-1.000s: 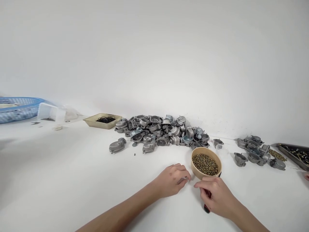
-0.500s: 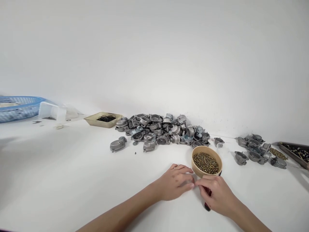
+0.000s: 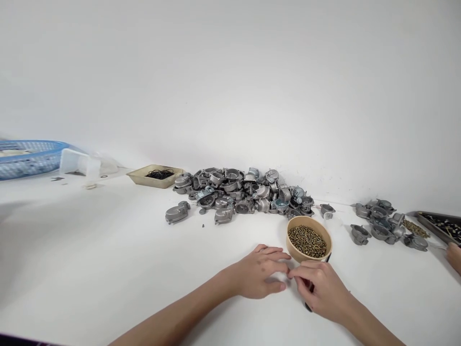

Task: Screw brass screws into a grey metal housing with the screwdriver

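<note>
Brass-coloured screws fill a round tan bowl (image 3: 292, 246) on the white table. Just left of its front side is my left hand (image 3: 260, 271), palm down, thumb and fingers apart and nothing visible in it. My right hand (image 3: 322, 288) is in front of the bowl, its thumb and forefinger pinched together close to my left fingertips. Whatever the pinch holds is too small or hidden to name. A dark object (image 3: 308, 306), mostly covered by my right hand, shows beneath it.
Grey metal housings (image 3: 232, 187) are heaped behind, with a smaller group (image 3: 381, 231) at right. A tray (image 3: 136, 178) of black rings and a blue basket (image 3: 32, 169) lie left. Another person's hand (image 3: 454, 257) is beside a dark tray (image 3: 432, 229) at far right.
My left thumb has moved down, away from the fingers, and my right fingertips have shifted slightly left. Another person's hand has appeared at the right edge.
</note>
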Tool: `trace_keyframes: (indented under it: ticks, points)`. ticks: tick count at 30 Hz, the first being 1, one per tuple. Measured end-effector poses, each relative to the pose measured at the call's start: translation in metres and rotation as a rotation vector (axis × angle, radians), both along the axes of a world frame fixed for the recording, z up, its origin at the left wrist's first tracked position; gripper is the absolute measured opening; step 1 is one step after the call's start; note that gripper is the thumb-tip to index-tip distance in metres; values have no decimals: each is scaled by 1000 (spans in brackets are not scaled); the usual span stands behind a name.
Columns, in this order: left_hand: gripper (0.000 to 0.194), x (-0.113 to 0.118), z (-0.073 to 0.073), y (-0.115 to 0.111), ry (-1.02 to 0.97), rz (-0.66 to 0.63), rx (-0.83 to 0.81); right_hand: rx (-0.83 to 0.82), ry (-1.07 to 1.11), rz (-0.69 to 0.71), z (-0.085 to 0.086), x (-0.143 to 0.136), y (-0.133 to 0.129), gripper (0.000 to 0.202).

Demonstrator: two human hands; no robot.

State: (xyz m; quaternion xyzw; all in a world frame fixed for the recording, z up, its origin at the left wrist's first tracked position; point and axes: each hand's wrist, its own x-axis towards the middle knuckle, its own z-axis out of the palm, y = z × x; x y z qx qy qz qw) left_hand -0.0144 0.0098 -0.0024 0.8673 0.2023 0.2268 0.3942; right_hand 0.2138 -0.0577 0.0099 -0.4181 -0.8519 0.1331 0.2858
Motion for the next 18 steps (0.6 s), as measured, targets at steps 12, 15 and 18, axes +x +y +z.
trace_keyframes:
  ticks: [12, 15, 18]
  points:
    - [28, -1, -13, 8, 156, -26, 282, 41, -205, 203, -13, -14, -22, 24]
    - [27, 0, -12, 9, 240, -31, 366, 69, -282, 145, -21, -19, -27, 32]
    - [27, -1, -10, 8, 248, -34, 392, -14, -224, 185, -20, -18, -27, 34]
